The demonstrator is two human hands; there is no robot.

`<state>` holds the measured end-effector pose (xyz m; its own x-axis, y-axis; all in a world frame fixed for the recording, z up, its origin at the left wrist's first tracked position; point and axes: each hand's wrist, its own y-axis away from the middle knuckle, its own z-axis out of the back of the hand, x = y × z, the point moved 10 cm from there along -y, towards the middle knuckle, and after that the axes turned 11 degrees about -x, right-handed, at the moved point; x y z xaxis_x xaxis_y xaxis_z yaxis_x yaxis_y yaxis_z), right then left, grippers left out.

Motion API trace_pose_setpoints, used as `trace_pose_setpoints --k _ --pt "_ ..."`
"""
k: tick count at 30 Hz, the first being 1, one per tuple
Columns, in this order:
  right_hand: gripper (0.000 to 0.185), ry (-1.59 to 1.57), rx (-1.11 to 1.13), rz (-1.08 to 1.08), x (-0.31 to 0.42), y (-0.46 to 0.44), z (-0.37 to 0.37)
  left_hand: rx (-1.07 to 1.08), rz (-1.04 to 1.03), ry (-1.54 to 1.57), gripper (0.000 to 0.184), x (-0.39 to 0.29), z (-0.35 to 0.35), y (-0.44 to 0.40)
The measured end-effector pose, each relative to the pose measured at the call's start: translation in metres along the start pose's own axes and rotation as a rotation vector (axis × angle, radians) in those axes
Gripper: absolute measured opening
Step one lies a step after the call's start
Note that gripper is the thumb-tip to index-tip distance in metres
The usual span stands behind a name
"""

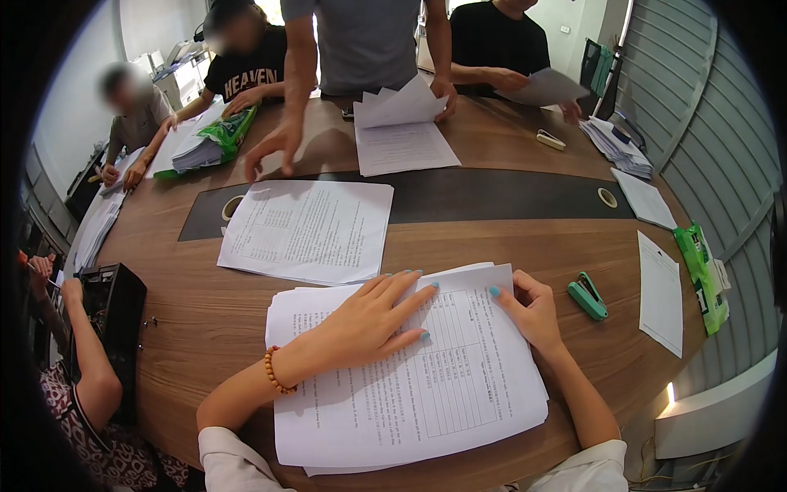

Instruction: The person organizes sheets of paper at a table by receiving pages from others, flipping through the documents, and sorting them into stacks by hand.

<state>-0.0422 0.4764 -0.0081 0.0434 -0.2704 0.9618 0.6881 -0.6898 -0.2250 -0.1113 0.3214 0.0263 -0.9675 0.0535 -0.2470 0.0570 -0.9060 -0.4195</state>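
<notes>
A thick stack of printed sheets point(369, 410) lies on the wooden table in front of me. My left hand point(369, 316) rests flat on its upper part, fingers spread and pointing right, a beaded bracelet at the wrist. At the stack's top right corner, my right hand point(529, 312) pinches the edge of the paper between thumb and fingers. Just beyond the stack lies another pile of printed pages point(311, 230), close to its far edge. A green stapler point(588, 296) is to the right of my right hand.
Across the table, a standing person point(361, 49) handles sheets point(406, 139); others sit around it. Tape rolls point(607, 197) point(234, 207), a white stapler point(551, 139), a loose sheet point(660, 291) and a green package point(701, 279) lie about. A black case point(111, 336) stands left.
</notes>
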Motion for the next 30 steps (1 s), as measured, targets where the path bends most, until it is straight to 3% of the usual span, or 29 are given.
trace_pose_setpoints --k 30 --pt "0.013 0.028 -0.009 0.035 -0.0002 -0.0009 0.0011 -0.009 -0.006 -0.002 0.049 0.0003 0.0009 0.0004"
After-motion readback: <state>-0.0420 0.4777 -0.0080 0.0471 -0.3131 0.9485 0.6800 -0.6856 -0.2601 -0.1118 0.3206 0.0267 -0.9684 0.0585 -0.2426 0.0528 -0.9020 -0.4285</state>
